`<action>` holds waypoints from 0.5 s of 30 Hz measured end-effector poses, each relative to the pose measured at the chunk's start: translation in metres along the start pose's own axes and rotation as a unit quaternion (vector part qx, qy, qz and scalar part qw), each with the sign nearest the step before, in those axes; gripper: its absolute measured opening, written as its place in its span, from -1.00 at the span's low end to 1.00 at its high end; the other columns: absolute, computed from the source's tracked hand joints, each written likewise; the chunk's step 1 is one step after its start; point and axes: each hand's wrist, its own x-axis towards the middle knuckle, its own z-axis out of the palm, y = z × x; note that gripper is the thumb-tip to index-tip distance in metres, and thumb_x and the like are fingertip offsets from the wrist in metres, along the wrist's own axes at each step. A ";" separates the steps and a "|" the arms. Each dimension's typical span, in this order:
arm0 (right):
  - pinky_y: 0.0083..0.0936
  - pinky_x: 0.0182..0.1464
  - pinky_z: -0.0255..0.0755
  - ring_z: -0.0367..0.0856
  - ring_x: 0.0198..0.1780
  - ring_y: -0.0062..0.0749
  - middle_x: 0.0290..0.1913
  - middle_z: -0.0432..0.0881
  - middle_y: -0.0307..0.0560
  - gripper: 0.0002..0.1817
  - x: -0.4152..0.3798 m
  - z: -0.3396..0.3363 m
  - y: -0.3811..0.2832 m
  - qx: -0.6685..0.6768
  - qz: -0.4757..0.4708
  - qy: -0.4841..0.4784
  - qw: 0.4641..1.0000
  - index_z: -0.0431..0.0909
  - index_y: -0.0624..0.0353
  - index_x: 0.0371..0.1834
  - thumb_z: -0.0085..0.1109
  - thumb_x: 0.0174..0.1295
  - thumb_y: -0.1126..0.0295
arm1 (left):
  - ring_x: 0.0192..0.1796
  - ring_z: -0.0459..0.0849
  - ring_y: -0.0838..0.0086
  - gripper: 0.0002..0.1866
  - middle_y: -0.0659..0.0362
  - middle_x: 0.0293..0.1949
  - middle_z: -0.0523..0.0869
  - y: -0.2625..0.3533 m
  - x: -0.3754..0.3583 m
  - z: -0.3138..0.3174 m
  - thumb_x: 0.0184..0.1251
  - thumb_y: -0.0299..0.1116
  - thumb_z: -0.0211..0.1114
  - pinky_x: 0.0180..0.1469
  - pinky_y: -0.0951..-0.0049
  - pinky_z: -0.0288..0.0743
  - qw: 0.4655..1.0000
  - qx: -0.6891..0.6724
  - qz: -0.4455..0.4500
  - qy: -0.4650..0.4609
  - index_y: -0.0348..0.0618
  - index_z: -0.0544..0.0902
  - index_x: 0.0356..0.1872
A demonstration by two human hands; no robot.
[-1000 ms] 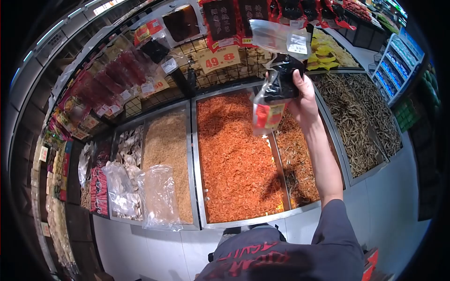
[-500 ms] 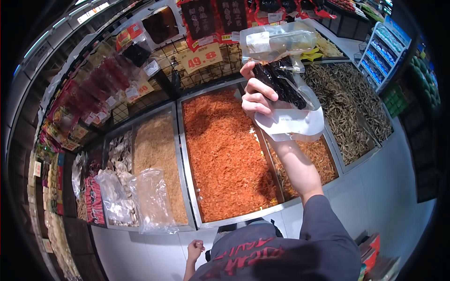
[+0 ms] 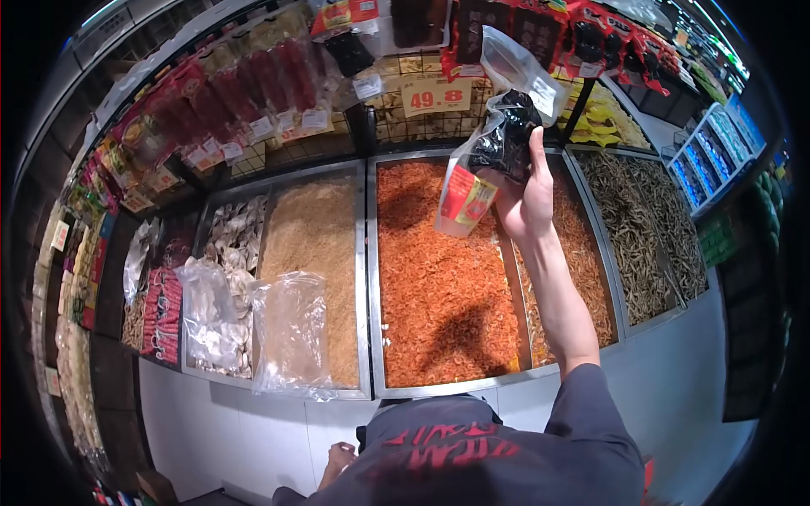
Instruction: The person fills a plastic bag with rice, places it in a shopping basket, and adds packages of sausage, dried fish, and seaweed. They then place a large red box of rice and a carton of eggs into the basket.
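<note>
We've got the clear pack (image 3: 504,126) in the right hand (image 3: 530,202), thumb (image 3: 537,152) against its right edge; other fingers run behind it, so their exact spread we can't tell. Reads as a pinch, palm towards us. Key relation: pack lies on the left side of the thumb, long axis slanted, clear end up past the fingertips, red-and-yellow label (image 3: 468,199) down-left of them. Dark contents sit mid-pack, right at the grip. Right hand is clearly the nearer one. Just below-left of the fingers in view, orange dried heap (image 3: 439,295), under the raised pack. Up-left, price sign (image 3: 436,97); above, hanging red packs (image 3: 478,38). Off right, bin of thin dark dried pieces (image 3: 620,190). Further, down-left: plastic bag (image 3: 291,333), then left hand (image 3: 340,456) low by the shirt (image 3: 472,460), fingers looking curled; can't tell if they hold anything.
</note>
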 end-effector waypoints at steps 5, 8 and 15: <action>-0.25 0.17 0.60 0.68 0.07 -0.35 0.09 0.66 -0.07 -0.58 -0.002 0.046 0.033 -0.086 -0.086 0.039 0.992 0.39 0.16 0.26 0.02 0.51 0.13 | -0.55 0.62 0.49 -0.87 0.15 -0.61 0.67 0.132 0.018 -0.061 0.31 -0.40 0.28 -0.42 0.43 0.48 0.929 -0.045 0.332 0.161 -0.25 0.70 -0.30; -0.24 0.20 0.58 0.67 0.10 -0.34 0.10 0.65 -0.08 -0.60 -0.007 0.067 0.053 -0.084 -0.084 0.060 0.991 0.40 0.16 0.25 0.03 0.51 0.16 | -0.41 0.61 0.55 -0.90 0.17 -0.50 0.65 0.269 -0.039 -0.102 0.31 -0.50 0.32 -0.27 0.50 0.50 0.836 -0.174 0.465 0.233 -0.31 0.68 -0.23; -0.24 0.35 0.43 0.58 0.24 -0.23 0.24 0.60 0.00 -0.50 -0.050 0.073 0.122 0.075 0.081 0.057 0.992 0.38 0.19 0.34 -0.01 0.51 0.08 | 0.30 0.52 0.32 -0.11 -0.02 0.24 0.55 0.478 -0.096 -0.144 0.23 -0.22 0.52 0.27 0.29 0.45 0.614 -0.274 0.739 0.031 -0.28 0.18 0.46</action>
